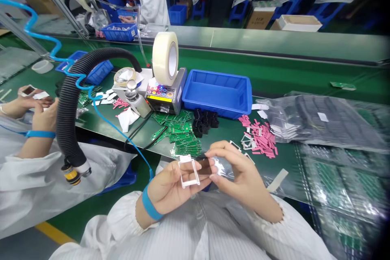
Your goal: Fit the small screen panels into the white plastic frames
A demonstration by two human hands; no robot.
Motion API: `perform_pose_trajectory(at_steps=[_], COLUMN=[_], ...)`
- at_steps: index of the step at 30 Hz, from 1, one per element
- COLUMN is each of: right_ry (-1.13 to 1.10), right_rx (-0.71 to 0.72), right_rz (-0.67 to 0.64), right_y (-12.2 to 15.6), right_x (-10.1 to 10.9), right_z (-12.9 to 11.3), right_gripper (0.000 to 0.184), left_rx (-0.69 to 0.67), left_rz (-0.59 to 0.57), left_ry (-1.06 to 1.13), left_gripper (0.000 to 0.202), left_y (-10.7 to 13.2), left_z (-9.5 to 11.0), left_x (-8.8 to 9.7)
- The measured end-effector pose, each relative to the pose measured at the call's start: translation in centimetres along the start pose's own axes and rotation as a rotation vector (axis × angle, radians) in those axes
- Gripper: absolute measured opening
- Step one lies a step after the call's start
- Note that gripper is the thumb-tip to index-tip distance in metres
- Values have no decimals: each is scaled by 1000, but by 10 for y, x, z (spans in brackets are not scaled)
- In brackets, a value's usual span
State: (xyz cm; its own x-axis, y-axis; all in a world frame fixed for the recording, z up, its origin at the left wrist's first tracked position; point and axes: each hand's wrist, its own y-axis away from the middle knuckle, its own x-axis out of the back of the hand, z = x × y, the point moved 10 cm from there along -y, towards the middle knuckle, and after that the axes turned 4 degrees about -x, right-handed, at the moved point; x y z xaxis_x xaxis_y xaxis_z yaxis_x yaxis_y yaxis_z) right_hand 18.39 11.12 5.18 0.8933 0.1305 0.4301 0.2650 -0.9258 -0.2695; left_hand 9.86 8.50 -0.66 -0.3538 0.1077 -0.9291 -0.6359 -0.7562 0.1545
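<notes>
My left hand point(173, 185) is closed on a small white rectangular plastic frame point(189, 170), held upright over my lap by thumb and fingers. My right hand point(240, 172) pinches a small clear, shiny film piece point(221, 166) right beside the frame. Both hands hover at the near edge of the green bench. Just beyond them lies a heap of green circuit boards point(179, 132), a cluster of small black parts point(205, 120), and pink strips mixed with more white frames point(258, 136).
A blue bin point(217, 91), a tape dispenser with a large tape roll point(165, 59) and a black corrugated hose point(68, 105) stand ahead. Clear bags of boards point(329, 122) cover the right. A co-worker's hands point(36, 107) work at the left; other people sit beyond the belt.
</notes>
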Motion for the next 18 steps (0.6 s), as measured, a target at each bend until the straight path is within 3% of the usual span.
perform_pose_trajectory(at_steps=[4,9,12,18], right_ry=[100,418,567,621], right_rx=[112,317,410,509], right_rz=[83,195,147,9], right_y=[0,3,5,8], right_x=[8,17,5,-14], right_z=[-10,-48,-64,-72], right_gripper=[21,19,16,21], left_rx=[-14,-47,-64,2], left_rz=[15,71,51,-21], left_ry=[-25,-229,-341,-442], left_gripper=[34,44,45,43], left_y=[-1,-3,-4,-4], left_z=[1,3,5,3], left_x=[2,12,15,21])
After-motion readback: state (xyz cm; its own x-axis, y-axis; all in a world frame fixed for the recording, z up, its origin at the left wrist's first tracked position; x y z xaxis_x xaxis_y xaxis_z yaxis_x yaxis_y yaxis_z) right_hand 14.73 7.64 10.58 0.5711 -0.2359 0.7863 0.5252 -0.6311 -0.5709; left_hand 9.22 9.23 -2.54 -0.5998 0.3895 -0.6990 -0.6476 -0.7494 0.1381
